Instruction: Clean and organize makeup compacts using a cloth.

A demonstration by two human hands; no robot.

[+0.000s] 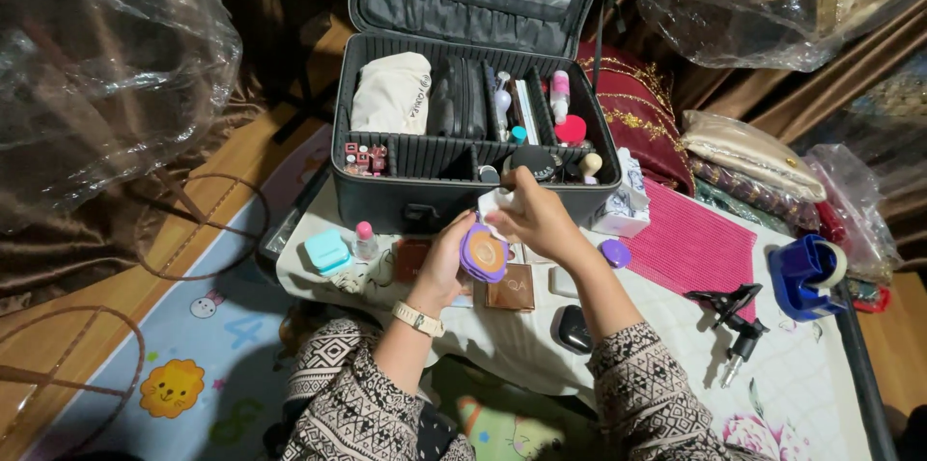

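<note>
Steadying a purple compact point(485, 253), left hand point(442, 266) in closed grip near the worktop's point(801, 364) far edge, while right hand point(534, 218) pinches a white tissue point(494, 202) against it.

Open case point(386, 195) behind a compact point(485, 253) in both hands, tape dispenser point(806, 278) far right.

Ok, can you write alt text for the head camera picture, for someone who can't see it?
A person's left hand holds a round purple compact while the right hand wipes it with a white tissue, in front of an open black makeup case full of cosmetics.
</note>
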